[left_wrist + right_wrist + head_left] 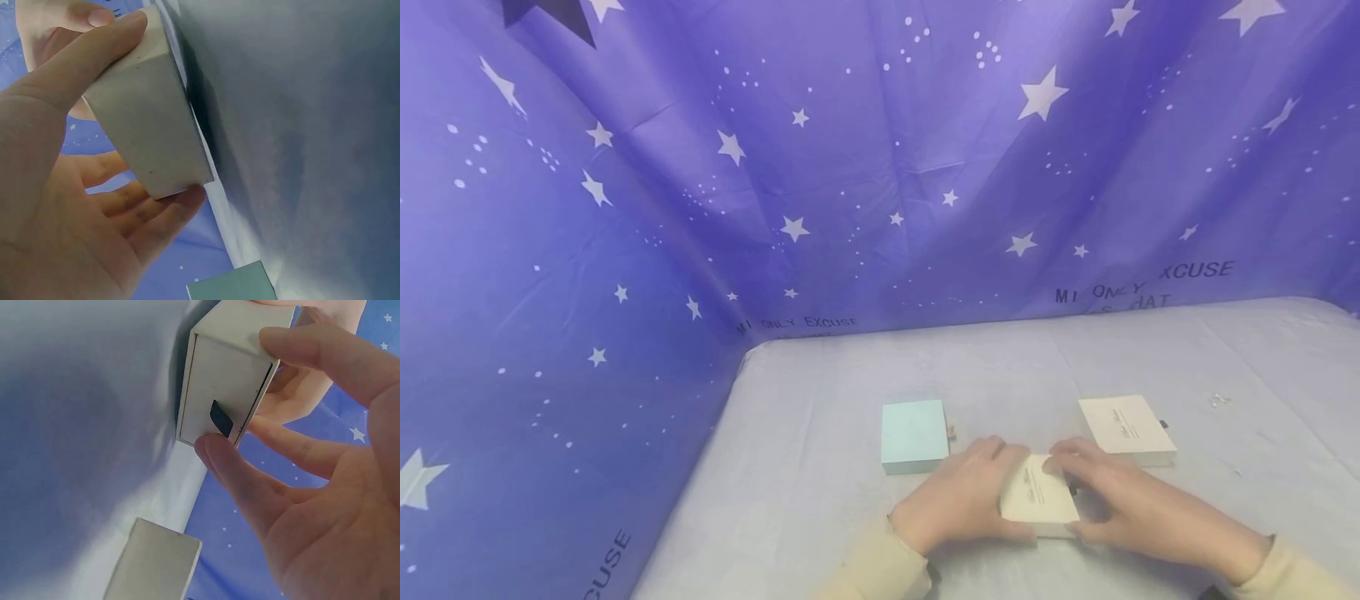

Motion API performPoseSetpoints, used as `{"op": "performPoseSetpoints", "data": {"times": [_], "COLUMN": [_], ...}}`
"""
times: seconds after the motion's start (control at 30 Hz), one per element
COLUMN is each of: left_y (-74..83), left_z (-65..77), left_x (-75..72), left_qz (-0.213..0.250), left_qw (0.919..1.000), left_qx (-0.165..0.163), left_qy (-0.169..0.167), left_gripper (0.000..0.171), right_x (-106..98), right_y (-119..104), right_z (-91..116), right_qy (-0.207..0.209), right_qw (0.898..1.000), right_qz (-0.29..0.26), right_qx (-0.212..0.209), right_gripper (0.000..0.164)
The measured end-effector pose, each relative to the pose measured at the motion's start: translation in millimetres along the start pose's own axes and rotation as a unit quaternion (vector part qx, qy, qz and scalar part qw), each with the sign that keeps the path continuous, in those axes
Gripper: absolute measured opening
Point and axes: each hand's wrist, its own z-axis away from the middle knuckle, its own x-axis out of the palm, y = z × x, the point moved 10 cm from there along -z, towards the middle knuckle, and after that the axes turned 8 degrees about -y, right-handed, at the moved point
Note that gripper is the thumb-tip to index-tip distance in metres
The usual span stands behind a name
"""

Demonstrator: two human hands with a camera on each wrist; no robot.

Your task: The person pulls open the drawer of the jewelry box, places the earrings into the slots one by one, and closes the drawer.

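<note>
A small cream-white drawer box (pixel 1039 498) with dark printing on top lies near the front of the cloth-covered table, between both hands. My left hand (pixel 964 493) grips its left end, thumb on the near side and fingers at the far side, as the left wrist view also shows. At the opposite end, my right hand (pixel 1123 502) holds the box by its edges with thumb and fingertips. In the right wrist view a black pull tab (pixel 220 419) sticks out of the drawer front, close to the right fingertips. The drawer looks closed.
A mint-green box (pixel 914 435) with a small tab stands left of the hands. Another white box (pixel 1129 423) with a dark tab lies behind the right hand. Tiny shiny pieces (pixel 1218 401) are scattered farther right. A purple starry curtain (pixel 880 167) borders the table.
</note>
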Motion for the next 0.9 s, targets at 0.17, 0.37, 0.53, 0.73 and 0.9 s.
{"op": "performPoseSetpoints", "data": {"times": [0.17, 0.37, 0.53, 0.73, 0.9], "left_y": [-1.0, 0.7, 0.8, -0.3, -0.4], "left_z": [4.3, 4.5, 3.2, 3.2, 4.0], "left_x": [5.1, 7.3, 9.4, 11.6, 10.3], "left_qz": [-0.011, -0.017, -0.019, -0.016, -0.021], "left_qw": [0.9999, 0.9998, 0.9998, 0.9998, 0.9997], "left_qx": [-0.003, -0.001, -0.006, -0.010, -0.011], "left_qy": [-0.006, 0.001, -0.002, -0.010, -0.012], "left_gripper": [0.086, 0.085, 0.085, 0.090, 0.091], "right_x": [4, 3, 4, 11, 13], "right_y": [-2, -1, 15, 30, 32], "right_z": [-1, 0, 5, 8, 5], "right_qy": [-0.002, 0.007, -0.024, -0.065, -0.060], "right_qw": [1.000, 1.000, 0.996, 0.984, 0.985], "right_qz": [-0.008, 0.002, -0.032, -0.123, -0.131], "right_qx": [0.003, 0.022, 0.084, 0.111, 0.099], "right_gripper": [0.060, 0.064, 0.061, 0.030, 0.016]}}
